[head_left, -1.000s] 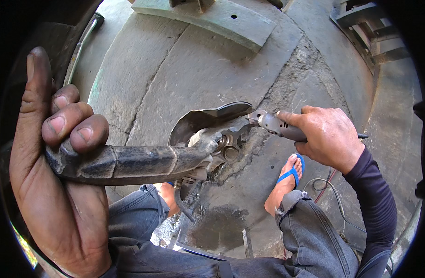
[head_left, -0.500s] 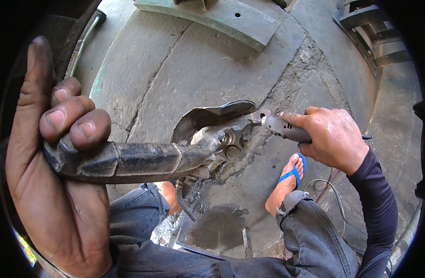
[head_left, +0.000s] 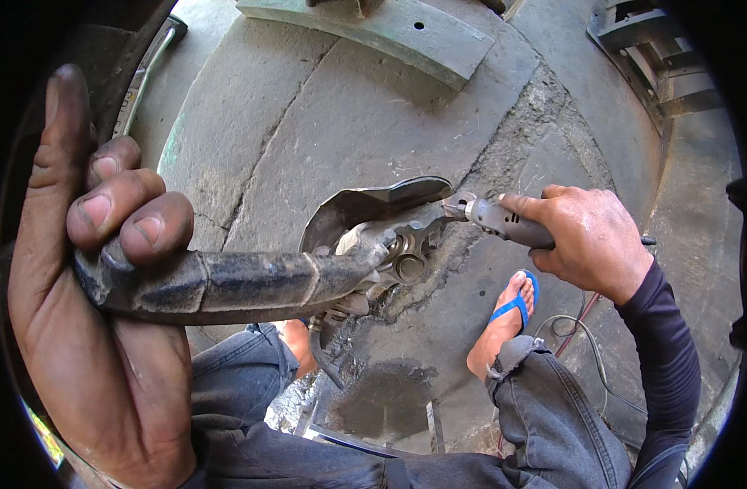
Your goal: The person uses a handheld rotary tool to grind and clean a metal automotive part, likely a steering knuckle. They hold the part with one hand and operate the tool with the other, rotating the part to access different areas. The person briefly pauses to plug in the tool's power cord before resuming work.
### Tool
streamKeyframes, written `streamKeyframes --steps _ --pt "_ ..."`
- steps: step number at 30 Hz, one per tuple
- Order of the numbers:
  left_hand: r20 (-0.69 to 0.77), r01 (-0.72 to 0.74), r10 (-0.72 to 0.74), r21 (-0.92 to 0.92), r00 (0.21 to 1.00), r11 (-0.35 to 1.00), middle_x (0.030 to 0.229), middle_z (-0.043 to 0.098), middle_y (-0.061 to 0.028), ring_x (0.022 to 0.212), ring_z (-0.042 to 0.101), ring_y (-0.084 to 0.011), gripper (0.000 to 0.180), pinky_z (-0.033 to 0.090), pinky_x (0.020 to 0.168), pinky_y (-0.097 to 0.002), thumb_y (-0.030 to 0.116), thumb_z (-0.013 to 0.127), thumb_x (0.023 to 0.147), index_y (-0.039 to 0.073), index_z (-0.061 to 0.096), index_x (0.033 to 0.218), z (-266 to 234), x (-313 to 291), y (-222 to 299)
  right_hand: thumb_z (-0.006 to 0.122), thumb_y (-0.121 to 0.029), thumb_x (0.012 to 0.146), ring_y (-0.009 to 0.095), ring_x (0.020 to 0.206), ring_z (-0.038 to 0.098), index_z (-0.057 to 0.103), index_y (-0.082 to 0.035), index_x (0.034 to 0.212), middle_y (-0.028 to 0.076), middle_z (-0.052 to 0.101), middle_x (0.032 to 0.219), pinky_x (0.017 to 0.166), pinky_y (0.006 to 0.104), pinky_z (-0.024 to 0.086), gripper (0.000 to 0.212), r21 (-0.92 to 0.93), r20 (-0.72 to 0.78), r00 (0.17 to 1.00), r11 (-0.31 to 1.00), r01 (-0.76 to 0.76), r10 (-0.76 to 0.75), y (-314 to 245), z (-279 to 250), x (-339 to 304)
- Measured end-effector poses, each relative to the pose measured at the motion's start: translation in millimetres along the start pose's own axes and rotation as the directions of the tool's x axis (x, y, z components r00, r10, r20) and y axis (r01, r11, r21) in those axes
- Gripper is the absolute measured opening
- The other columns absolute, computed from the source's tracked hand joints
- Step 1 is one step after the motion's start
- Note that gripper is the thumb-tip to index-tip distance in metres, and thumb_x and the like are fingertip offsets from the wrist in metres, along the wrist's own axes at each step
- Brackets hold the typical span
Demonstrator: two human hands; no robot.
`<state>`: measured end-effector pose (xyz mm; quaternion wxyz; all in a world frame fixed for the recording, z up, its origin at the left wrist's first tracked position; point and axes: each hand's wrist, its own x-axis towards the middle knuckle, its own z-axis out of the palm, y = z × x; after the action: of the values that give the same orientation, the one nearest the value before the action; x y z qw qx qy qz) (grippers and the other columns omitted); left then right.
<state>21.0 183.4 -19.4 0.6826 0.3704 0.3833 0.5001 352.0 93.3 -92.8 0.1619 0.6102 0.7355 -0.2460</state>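
Observation:
My left hand point(head_left: 117, 350) is closed around one end of a thick black metal arm point(head_left: 219, 283) with raised bands across it. Its index finger points up, off the arm. The other end meets a grey metal wheel knuckle point(head_left: 408, 254), with a dark curved sheet-metal shield point(head_left: 341, 213) beside it. In my right hand point(head_left: 589, 240) is a slim grey power tool point(head_left: 512, 226) with vent holes and a bright metal head. That head is at the shield's right end, by the knuckle; whether it touches cannot be made out.
Grey, cracked concrete point(head_left: 390, 122) lies below. A curved metal plate point(head_left: 414, 37) with a hole lies at the far side, and a dark metal frame point(head_left: 654, 57) at the far right. My sandalled foot point(head_left: 512, 310) is near a loose cable point(head_left: 589, 338). A dark wet patch point(head_left: 386, 399) lies between my legs.
My right hand and the power tool have shifted slightly to the right. My left hand and the metal arm have hardly moved.

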Motion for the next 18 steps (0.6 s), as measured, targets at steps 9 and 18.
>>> streamKeyframes --steps 9,18 --pt "-0.014 0.105 -0.104 0.117 0.995 0.988 0.101 0.054 -0.0057 0.084 0.06 -0.0099 0.042 0.058 0.082 -0.0254 0.024 0.047 0.116 0.005 0.053 0.153 -36 1 23 0.077 -0.005 0.07 0.035 0.084 0.076 0.075 -0.014 0.132 0.016 0.075 0.09 0.076 0.0449 0.061 0.063 0.034 0.01 1.0 0.999 -0.003 0.003 -4 0 3" --pt "-0.008 0.096 -0.096 0.159 0.995 0.983 0.101 0.055 -0.0049 0.084 0.061 -0.0094 0.041 0.06 0.081 -0.0252 0.025 0.047 0.116 0.004 0.053 0.151 -27 2 22 0.077 -0.006 0.071 0.034 0.086 0.076 0.075 -0.013 0.13 0.015 0.076 0.091 0.077 0.0439 0.061 0.06 -0.009 0.01 1.0 1.0 -0.01 0.01 -5 -2 5"
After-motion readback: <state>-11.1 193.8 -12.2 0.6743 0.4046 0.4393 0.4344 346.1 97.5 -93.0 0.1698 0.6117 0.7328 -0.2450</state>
